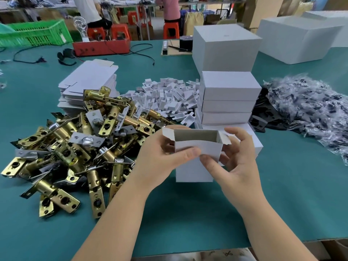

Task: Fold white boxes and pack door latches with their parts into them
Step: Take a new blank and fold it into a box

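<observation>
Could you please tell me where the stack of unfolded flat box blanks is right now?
The flat box blanks lie left of centre on the green table, just behind the pile of brass door latches and left of the white card inserts.

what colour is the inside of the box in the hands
Grey inside the white box, white outside; seen in the head view.

One wide-angle camera sits on the person's head, looking forward and down from close above the green table (188,213), forearms entering from the bottom edge, the workshop's background stretching across the frame's top.
</observation>
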`<state>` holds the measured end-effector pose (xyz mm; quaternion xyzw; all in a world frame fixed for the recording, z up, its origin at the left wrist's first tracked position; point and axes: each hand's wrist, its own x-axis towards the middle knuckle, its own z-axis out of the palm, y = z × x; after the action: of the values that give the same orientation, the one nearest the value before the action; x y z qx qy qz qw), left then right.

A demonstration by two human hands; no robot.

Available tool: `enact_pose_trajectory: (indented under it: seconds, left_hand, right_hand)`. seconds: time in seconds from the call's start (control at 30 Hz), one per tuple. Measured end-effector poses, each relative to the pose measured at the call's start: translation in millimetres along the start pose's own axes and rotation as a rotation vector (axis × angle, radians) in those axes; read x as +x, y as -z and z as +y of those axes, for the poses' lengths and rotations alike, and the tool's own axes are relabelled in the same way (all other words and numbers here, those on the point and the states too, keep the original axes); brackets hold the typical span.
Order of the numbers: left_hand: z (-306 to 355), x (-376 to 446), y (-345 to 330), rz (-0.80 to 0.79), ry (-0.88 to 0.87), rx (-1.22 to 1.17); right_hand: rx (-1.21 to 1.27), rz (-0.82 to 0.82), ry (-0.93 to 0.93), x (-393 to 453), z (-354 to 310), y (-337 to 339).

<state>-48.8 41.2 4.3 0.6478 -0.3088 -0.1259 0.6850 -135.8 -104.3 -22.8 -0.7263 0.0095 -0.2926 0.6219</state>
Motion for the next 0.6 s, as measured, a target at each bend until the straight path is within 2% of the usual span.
enact_pose_trajectory:
  seconds: [0.13, 0.27, 0.33, 0.43, 0.53, 0.6]
  left_hand:
    - [6, -2, 12, -0.154, 0.066, 0.127]
    - [8, -3, 20, -0.185, 0.098, 0.226]
    - [7, -3, 21, -0.178, 0.105, 0.260]
    - [10, -3, 20, -0.213, 0.100, 0.328]
    - [16, -6, 31, -0.346, 0.193, 0.425]
    - [21, -10, 44, -0.287, 0.254, 0.506]
  right_hand:
    - [-0.110, -0.069, -0.054, -2, 1, 3]
    - [-0.301, -0.073, 0.170, -1, -2, 3]
    - [-0.266, -0.095, 0.224, -1, -2, 3]
    - [-0.181, -0.093, 0.205, 1, -4, 5]
    - [-0.202, -0.094, 0.210, 3, -4, 8]
    - [-0.226, -0.098, 0.221, 3, -3, 10]
